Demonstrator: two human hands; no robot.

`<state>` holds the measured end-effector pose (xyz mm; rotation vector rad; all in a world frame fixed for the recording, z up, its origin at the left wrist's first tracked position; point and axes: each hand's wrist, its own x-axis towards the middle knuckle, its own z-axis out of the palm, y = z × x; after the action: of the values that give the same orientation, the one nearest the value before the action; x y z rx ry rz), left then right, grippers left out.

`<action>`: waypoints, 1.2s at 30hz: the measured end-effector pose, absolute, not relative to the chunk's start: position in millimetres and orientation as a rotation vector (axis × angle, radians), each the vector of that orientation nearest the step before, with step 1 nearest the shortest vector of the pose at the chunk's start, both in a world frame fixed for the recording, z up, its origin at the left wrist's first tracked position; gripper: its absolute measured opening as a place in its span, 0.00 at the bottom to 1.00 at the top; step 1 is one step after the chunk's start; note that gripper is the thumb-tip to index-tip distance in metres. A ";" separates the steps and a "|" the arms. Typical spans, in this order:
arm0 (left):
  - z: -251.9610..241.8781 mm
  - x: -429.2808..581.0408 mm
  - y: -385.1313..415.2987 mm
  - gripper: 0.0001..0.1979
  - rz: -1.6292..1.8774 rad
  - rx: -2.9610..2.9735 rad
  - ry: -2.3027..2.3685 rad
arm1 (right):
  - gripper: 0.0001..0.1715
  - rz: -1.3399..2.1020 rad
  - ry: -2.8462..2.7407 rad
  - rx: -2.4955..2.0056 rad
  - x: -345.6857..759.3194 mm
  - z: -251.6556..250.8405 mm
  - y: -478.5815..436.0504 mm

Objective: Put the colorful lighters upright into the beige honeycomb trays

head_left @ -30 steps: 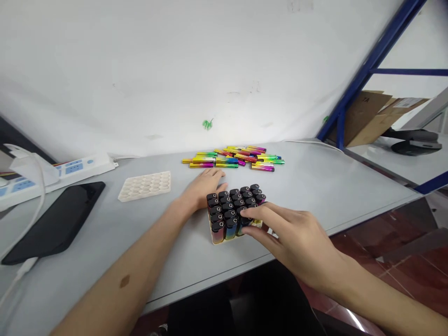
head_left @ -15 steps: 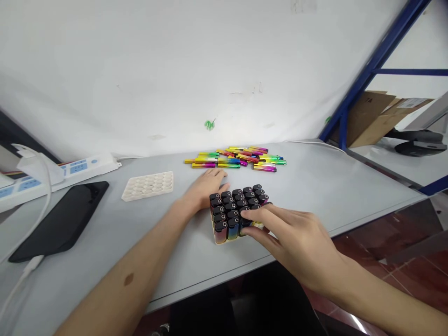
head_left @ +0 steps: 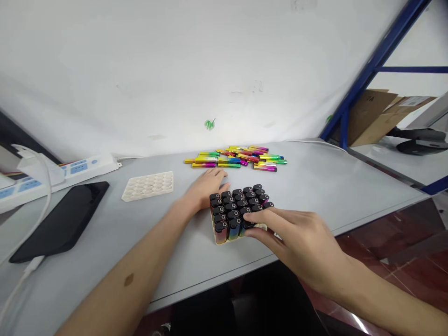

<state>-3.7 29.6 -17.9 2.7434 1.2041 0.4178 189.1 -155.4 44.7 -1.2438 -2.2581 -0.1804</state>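
A tray of upright rainbow lighters with black caps (head_left: 235, 210) stands near the table's front edge. My right hand (head_left: 297, 238) rests against the tray's near right corner, fingers spread over the last lighters there. My left hand (head_left: 203, 186) lies flat on the table just behind the tray's left side, fingers stretched out, holding nothing. A loose heap of rainbow lighters (head_left: 238, 157) lies further back by the wall. An empty cream tray (head_left: 148, 185) with honeycomb holes sits to the left.
A black phone (head_left: 61, 220) on a white cable lies at the left, with a white power strip (head_left: 63, 171) behind it. A blue shelf frame (head_left: 364, 74) and cardboard boxes (head_left: 378, 114) stand at the right. The grey table's front edge (head_left: 350, 224) runs close to the tray.
My right hand has slid a little to the right along the tray's near corner, and one more black cap shows at the right end. My left hand stays put.
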 end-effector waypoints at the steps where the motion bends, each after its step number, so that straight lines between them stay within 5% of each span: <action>1: -18.2 -3.7 29.8 0.21 0.418 2.746 1.208 | 0.08 -0.206 -2.265 -1.245 188.8 44.7 -155.3; 13: -16.1 -3.9 28.0 0.20 0.416 2.727 1.201 | 0.14 -0.301 -1.938 -1.406 212.3 65.8 -106.5; 21: -15.5 -4.9 27.9 0.19 0.432 2.719 1.213 | 0.20 -0.189 -2.091 -2.005 285.6 6.5 -11.0; 36: -14.3 -3.1 27.2 0.19 0.413 2.723 1.228 | 0.19 0.064 -1.997 -1.846 296.9 -8.4 -8.9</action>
<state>-3.1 27.2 -14.3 2.7227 1.2282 0.4130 296.9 -8.9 -8.4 -1.8463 -1.9968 0.0640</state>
